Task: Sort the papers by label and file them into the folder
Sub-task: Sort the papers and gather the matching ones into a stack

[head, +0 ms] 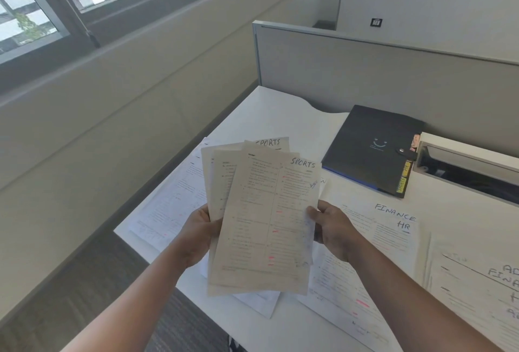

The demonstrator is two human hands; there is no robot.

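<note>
A person's left hand [198, 235] and right hand [332, 229] hold a fanned sheaf of papers [261, 219] upright above the near edge of a white desk [280, 110]. The left hand grips the sheaf's left edge with the thumb on the front sheet; the right hand pinches the right edge, thumb forward. The front sheet is headed "SPORTS" in handwriting at its top right corner, and a sheet fanned out behind it shows the same word. Pink highlighter marks dot the printed text.

More sheets lie flat on the desk beneath and around the hands: a stack to the left [171, 203], a sheet marked "FINANCE HR" [393, 225] just right of the right hand, and a further one at the right edge [477, 290], its writing cut off by the frame. A closed dark folder [370, 149] with a smile printed on its cover and coloured tabs along its right side lies at the back of the desk, well apart from the hands, beside a white tray [466, 152]. A grey partition [365, 71] stands behind the desk.
</note>
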